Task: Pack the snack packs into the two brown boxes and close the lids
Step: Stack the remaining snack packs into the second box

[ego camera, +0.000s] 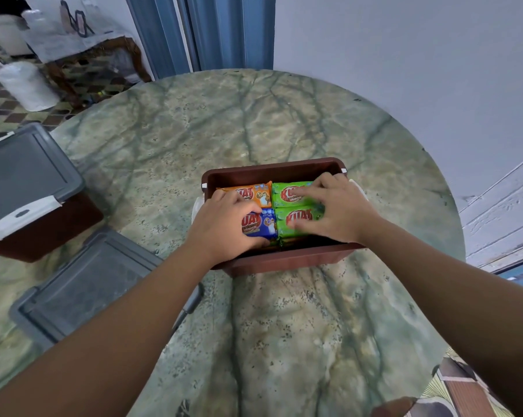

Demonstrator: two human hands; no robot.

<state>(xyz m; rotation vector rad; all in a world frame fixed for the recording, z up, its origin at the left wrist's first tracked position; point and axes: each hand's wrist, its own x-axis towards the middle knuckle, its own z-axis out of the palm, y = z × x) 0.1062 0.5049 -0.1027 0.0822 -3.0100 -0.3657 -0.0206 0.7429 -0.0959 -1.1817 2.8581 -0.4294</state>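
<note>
Head view: your left hand (pixel 224 224) curls round the blue pack (pixel 261 225), seating it in the open box (pixel 272 171) mid-bench. Your right hand (pixel 332 209) presses spread fingers on the green packs (pixel 287 194) (likely levelling them for the lid (pixel 82 284), lying beside).

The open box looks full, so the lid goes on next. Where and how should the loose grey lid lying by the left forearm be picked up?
Probably by its two long raised edges, one hand on each. The grey lid lies flat on the table, broad and shallow, its near-right edge under the forearm; come from above once both hands leave the open box.
</note>
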